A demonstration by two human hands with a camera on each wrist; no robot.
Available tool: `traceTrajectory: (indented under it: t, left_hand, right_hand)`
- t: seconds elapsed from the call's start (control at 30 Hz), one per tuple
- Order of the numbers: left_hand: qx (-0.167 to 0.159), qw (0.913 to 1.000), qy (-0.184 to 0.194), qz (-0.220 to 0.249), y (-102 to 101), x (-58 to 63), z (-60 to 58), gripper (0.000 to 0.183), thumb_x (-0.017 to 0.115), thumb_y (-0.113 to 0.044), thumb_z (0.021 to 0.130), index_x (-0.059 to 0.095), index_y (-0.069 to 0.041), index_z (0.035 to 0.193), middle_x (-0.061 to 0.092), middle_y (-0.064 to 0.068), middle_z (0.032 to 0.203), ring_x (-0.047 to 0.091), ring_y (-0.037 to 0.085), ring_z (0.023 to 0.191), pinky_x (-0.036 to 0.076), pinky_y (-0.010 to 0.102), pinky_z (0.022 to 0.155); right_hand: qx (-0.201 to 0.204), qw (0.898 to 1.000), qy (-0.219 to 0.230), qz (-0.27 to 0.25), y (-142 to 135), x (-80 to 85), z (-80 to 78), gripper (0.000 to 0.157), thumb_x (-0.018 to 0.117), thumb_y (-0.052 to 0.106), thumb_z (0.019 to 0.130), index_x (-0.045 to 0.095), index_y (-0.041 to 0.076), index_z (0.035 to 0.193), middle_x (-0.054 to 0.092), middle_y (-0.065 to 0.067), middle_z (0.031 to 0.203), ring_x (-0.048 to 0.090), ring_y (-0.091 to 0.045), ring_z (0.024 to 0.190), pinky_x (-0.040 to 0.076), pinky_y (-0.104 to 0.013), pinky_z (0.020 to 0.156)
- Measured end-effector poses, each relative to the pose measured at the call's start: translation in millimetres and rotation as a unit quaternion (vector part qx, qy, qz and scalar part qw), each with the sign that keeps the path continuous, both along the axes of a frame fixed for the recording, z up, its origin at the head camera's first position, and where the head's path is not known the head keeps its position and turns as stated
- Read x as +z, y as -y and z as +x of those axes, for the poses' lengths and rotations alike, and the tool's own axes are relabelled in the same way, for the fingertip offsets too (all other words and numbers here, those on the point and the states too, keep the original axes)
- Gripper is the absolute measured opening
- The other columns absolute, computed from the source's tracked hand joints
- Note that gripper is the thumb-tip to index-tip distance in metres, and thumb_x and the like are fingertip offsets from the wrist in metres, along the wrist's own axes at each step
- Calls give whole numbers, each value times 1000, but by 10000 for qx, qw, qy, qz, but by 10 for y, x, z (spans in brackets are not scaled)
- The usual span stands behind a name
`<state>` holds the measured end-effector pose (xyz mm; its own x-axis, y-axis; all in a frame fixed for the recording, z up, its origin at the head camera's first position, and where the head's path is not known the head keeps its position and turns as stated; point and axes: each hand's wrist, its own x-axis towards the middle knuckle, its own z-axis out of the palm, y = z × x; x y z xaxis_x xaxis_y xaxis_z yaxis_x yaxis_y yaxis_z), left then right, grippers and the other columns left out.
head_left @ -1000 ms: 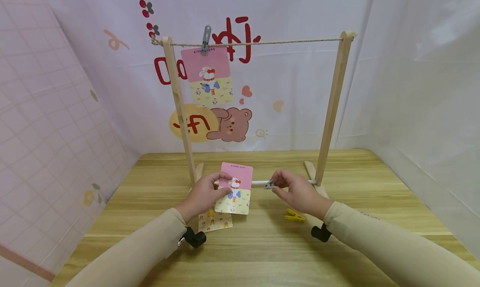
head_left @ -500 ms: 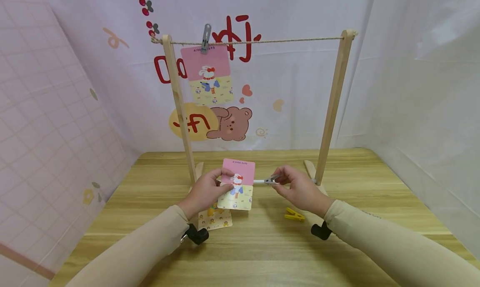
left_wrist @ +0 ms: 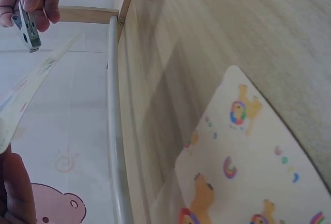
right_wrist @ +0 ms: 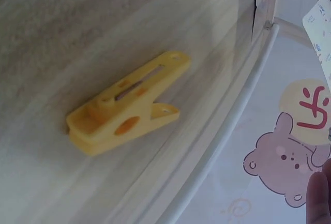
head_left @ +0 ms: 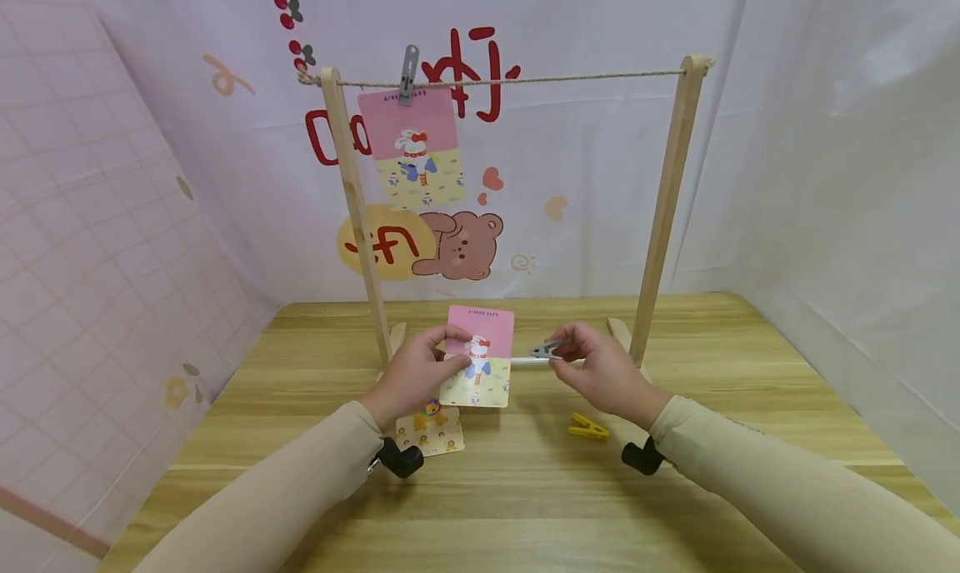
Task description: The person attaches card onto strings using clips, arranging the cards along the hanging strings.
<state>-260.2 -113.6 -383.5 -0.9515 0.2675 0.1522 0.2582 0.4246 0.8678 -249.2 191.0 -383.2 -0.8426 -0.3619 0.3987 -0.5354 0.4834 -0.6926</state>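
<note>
Between thumb and fingers, my left hand pinches a pink-and-yellow rabbit card by its left edge, raised above the table. My right hand pinches a grey clothespin just right of the card; the two are apart. A matching card hangs from the rope, held by another grey clothespin. On the table, a cream card with animal figures lies below my left hand. A yellow clothespin lies beneath my right hand in the right wrist view.
A wooden frame's left post and right post carry the rope. A white rod joins them low down, behind my hands. A printed curtain hangs behind the table.
Both hands have risen a little away from me, carrying the card and the grey clothespin. The held card has also shifted slightly right, uncovering more of the cream card.
</note>
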Motion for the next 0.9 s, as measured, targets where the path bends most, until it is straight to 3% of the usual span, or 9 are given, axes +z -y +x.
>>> traceTrajectory:
  t: [0.3, 0.53, 0.9]
  left_hand:
    - [-62, 9997, -199, 155, -61, 90, -43, 28, 77, -16, 97, 72, -21, 125, 67, 4, 126, 54, 17, 72, 45, 22, 58]
    - [-119, 9991, -374, 142, -77, 171, -58, 29, 76, -18, 98, 72, -22, 126, 68, 4, 123, 48, 18, 67, 40, 22, 56]
    - [-107, 9988, -450, 133, -130, 323, -101, 29, 75, -19, 99, 71, -23, 127, 66, 6, 113, 44, 18, 63, 37, 23, 51]
  right_hand:
    - [-194, 9992, -329, -124, -26, 60, -1, 22, 76, 3, 95, 66, 8, 115, 76, -4, 99, 73, -16, 88, 61, -30, 78]
    - [-422, 9966, -686, -150, -51, 110, -23, 23, 79, 4, 93, 67, 5, 113, 74, -3, 92, 69, -13, 80, 59, -28, 72]
    - [-649, 9960, -586, -194, -37, 268, -30, 21, 77, 8, 96, 66, 9, 114, 70, -3, 87, 67, -19, 78, 46, -26, 54]
